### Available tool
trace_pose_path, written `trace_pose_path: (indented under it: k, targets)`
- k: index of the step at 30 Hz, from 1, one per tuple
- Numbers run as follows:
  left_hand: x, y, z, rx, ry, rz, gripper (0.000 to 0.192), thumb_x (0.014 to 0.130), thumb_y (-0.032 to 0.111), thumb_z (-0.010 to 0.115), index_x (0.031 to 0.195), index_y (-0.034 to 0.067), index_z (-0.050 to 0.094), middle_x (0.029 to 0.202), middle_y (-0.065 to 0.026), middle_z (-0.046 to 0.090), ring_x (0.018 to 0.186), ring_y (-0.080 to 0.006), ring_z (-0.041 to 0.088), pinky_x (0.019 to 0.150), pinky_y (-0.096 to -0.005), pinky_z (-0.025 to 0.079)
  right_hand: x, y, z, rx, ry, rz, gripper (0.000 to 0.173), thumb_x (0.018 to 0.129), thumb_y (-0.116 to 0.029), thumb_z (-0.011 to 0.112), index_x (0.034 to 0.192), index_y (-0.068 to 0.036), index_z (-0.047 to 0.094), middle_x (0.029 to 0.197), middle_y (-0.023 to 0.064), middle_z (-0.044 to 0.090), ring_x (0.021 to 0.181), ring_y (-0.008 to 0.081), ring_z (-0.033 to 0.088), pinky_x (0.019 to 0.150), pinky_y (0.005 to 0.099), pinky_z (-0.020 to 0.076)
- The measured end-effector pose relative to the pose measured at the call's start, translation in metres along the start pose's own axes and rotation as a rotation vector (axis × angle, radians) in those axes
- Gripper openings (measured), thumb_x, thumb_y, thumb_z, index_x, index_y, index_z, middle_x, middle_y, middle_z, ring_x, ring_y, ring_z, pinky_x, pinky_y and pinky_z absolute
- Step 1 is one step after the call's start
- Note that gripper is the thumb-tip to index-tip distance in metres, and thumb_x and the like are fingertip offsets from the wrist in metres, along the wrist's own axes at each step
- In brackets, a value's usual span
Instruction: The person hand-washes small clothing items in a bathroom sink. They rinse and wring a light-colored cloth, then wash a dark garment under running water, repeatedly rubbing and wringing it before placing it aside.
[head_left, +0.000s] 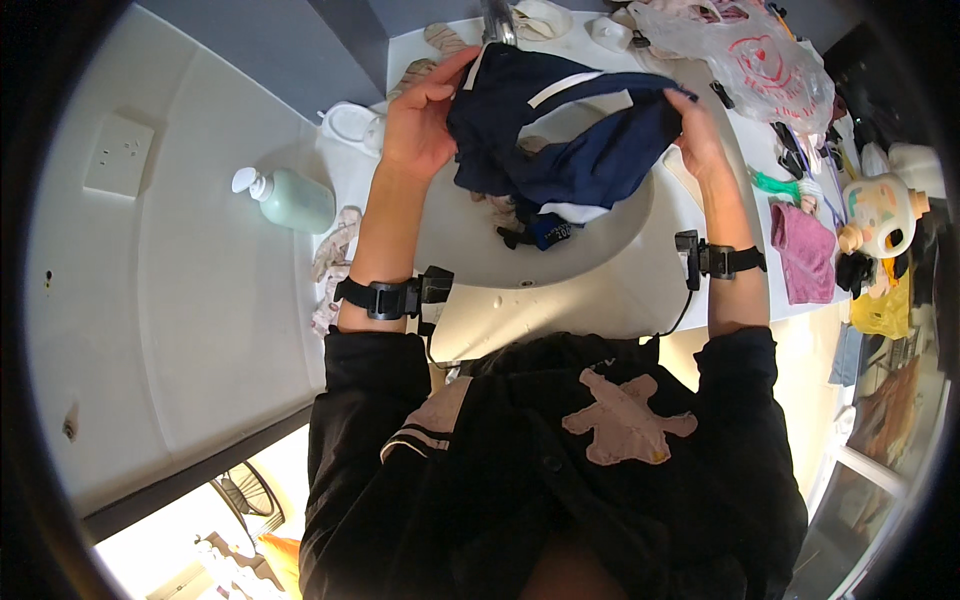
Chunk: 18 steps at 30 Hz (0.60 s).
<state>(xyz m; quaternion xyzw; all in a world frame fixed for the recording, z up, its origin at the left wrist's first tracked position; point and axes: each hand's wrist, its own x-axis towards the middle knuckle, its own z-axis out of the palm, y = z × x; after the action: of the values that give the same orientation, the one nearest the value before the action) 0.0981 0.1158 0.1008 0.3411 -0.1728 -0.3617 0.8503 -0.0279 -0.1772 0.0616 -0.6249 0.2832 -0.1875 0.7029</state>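
My left hand (424, 124) grips one side of a navy blue cloth garment (555, 142) with white stripes. The opposite side is pinched in my right hand (697, 131), so the garment is spread between them over a white oval sink (487, 259). Through a gap in the cloth the basin shows. Below the garment, a dark blue piece of cloth with printed writing (555, 231) and other small cloth items (495, 210) lie in the basin. The metal faucet (499, 22) stands just behind the garment, its lower end hidden.
On the left are a pale green pump bottle (296, 201), a white soap dish (351, 127) and crumpled patterned cloth (337, 247). A plastic bag (750, 60), a green-handled brush (776, 182), a pink towel (802, 251) and a detergent jug (877, 214) crowd the right.
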Motion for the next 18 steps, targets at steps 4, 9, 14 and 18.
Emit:
trace_pose_path:
  k: [4, 9, 14, 18]
  targets:
    - [-0.001, -0.023, -0.01, 0.195, 0.224, -0.047, 0.047, 0.08, 0.016, 0.045, 0.126, 0.003, 0.046, 0.122, -0.0081, 0.049, 0.114, -0.0225, 0.044, 0.096, -0.0431, 0.034, 0.0, -0.024, 0.009, 0.073, 0.023, 0.045, 0.045, 0.086, -0.036, 0.052, 0.118, -0.005, 0.05, 0.106, 0.0086, 0.06, 0.092, 0.0188, 0.057, 0.081, 0.0322, 0.0451]
    - [0.001, -0.095, -0.024, 0.253, 0.414, -0.397, 0.053, 0.083, 0.036, 0.053, 0.131, 0.015, 0.042, 0.127, -0.0047, 0.046, 0.127, -0.0196, 0.03, 0.1, -0.06, 0.017, -0.047, -0.044, 0.09, -0.006, -0.174, -0.292, 0.041, 0.076, -0.022, 0.055, 0.111, -0.001, 0.053, 0.1, 0.0125, 0.06, 0.091, 0.0203, 0.057, 0.081, 0.0305, 0.0452]
    - [-0.016, -0.134, -0.043, -0.424, 0.001, -0.345, 0.063, 0.081, 0.043, 0.056, 0.134, 0.015, 0.036, 0.131, -0.007, 0.043, 0.129, -0.022, 0.028, 0.103, -0.0531, 0.019, -0.129, -0.034, 0.13, -0.989, -1.113, -0.833, 0.07, 0.072, -0.012, 0.059, 0.136, -0.013, 0.03, 0.144, 0.0224, 0.015, 0.134, 0.0335, 0.016, 0.107, 0.0509, 0.0199]
    - [-0.019, -0.117, -0.051, -0.282, 0.058, -0.272, 0.061, 0.081, 0.041, 0.056, 0.133, 0.015, 0.037, 0.131, -0.0075, 0.043, 0.128, -0.0225, 0.03, 0.103, -0.0514, 0.021, -0.128, -0.034, 0.097, -0.524, -1.018, -0.624, 0.048, 0.074, -0.008, 0.061, 0.12, -0.008, 0.051, 0.116, 0.0159, 0.054, 0.109, 0.0228, 0.052, 0.091, 0.0336, 0.0406]
